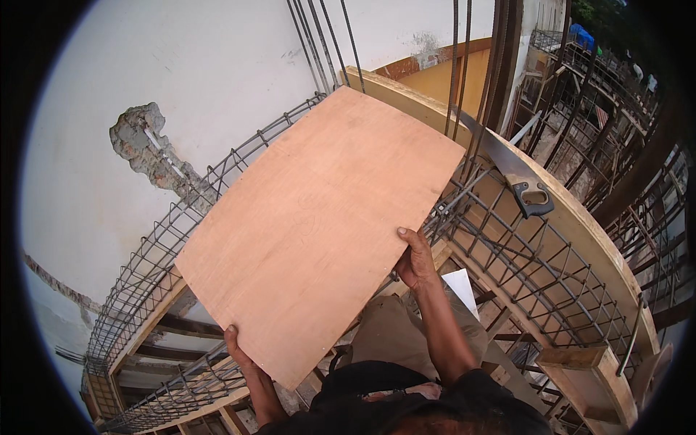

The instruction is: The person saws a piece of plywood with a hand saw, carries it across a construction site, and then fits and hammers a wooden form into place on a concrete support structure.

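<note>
A rectangular plywood sheet (319,225) with a pale reddish face is held up in front of me, tilted. My left hand (238,350) grips its near left edge, thumb on the upper face and fingers hidden beneath. On the right edge, my right hand (415,259) clasps the sheet the same way, thumb on top. Beyond the sheet's right corner a handsaw (513,165) with a black and grey handle leans on the curved wooden formwork (580,217).
Tied rebar cages (536,254) run along the right formwork and the white wall (181,58) at left. Upright rebars (455,65) rise behind the sheet. Timber framing (591,377) stands at lower right. A broken patch (138,134) marks the wall. Scaffolding lies far below at right.
</note>
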Motion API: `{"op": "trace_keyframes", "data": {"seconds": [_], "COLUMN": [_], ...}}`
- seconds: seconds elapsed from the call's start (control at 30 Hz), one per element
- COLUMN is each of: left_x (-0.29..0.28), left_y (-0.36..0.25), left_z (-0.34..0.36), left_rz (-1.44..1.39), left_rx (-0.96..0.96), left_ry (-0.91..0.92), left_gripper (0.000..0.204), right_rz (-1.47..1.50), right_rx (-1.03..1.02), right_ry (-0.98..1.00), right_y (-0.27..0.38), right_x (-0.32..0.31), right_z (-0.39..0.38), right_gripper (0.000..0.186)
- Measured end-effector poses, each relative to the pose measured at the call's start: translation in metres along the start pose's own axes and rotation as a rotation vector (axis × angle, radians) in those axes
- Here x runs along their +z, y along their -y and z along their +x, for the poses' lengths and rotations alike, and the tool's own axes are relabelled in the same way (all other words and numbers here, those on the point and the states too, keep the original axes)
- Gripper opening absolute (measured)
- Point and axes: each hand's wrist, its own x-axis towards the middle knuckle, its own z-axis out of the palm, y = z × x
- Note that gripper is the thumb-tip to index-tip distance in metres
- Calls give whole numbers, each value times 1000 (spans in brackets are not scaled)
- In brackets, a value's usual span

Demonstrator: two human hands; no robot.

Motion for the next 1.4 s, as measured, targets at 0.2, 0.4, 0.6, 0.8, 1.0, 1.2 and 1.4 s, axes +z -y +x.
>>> {"op": "trace_keyframes", "data": {"seconds": [0.2,0.4,0.6,0.8,1.0,1.2,1.4], "left_x": [65,220,387,447,417,350,333], "left_y": [-9,37,85,137,157,175,201], "left_z": [47,152,236,296,361,427,447], "left_rz": [-81,-137,-16,318,156,164,161], "left_rx": [146,536,658,753,599,322,221], "left_ry": [31,375,467,455,492,401,386], "left_gripper": [74,78,63,68,62,76,72], "right_rz": [-116,-542,-1934,-2146,-2043,-2119,-2106], "right_rx": [-15,-367,-459,-504,-671,-586,-577], "right_ry": [199,105,81,-18,-44,-29,-55], "right_y": [27,85,44,38,29,30,31], "right_x": [46,45,-56,-41,-45,-44,-42], "right_z": [97,167,134,126,127,126,129], "right_gripper": [81,81,65,63,56,52,45]}}
